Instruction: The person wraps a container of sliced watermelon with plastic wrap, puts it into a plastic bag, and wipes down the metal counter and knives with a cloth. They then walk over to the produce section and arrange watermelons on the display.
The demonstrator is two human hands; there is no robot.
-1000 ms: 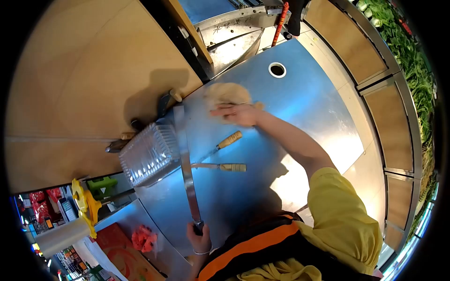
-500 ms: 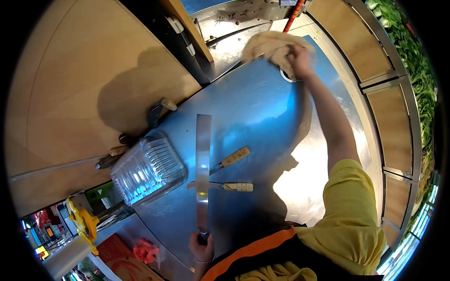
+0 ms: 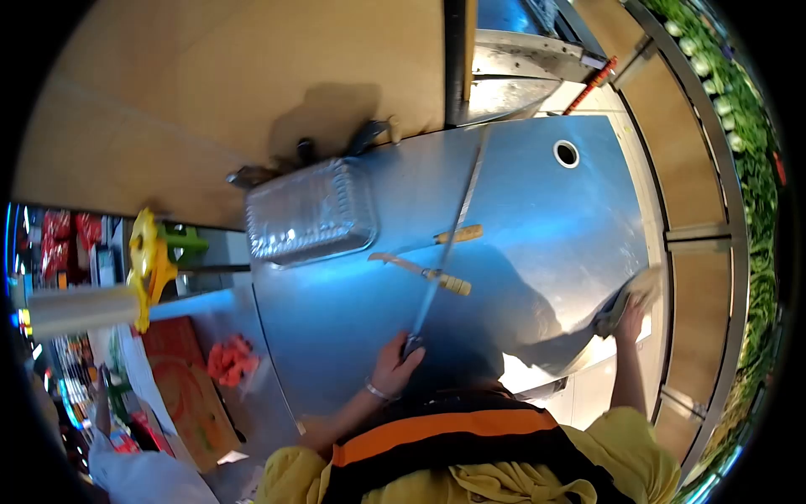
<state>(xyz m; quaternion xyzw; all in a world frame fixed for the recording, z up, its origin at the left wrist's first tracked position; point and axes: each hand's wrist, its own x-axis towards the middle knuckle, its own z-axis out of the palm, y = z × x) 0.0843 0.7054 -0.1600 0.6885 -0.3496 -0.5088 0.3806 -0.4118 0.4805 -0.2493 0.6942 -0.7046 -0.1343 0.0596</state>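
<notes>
My left hand (image 3: 395, 366) is closed around the dark handle of a long knife (image 3: 461, 223), whose blade points away over the metal table (image 3: 520, 206). My right hand (image 3: 631, 317) holds a beige cloth (image 3: 623, 302) at the table's right edge; hand and cloth are blurred. Two smaller knives with wooden handles lie on the table: the upper handle (image 3: 460, 233) is by the long blade, and the lower handle (image 3: 453, 283) is partly crossed by it. A clear plastic container (image 3: 311, 214) rests at the table's left back.
A round hole (image 3: 567, 154) opens in the table's far right. More handled tools (image 3: 369, 137) sit along the wooden panel's edge. At left are a yellow holder with a film roll (image 3: 84, 312), a cardboard box (image 3: 186, 382) and red plastic (image 3: 231, 359). A person's sleeve (image 3: 138, 470) shows lower left.
My right hand has swept the cloth from the far end near the hole to the table's right edge. The long knife in my left hand now slants right. The view has turned.
</notes>
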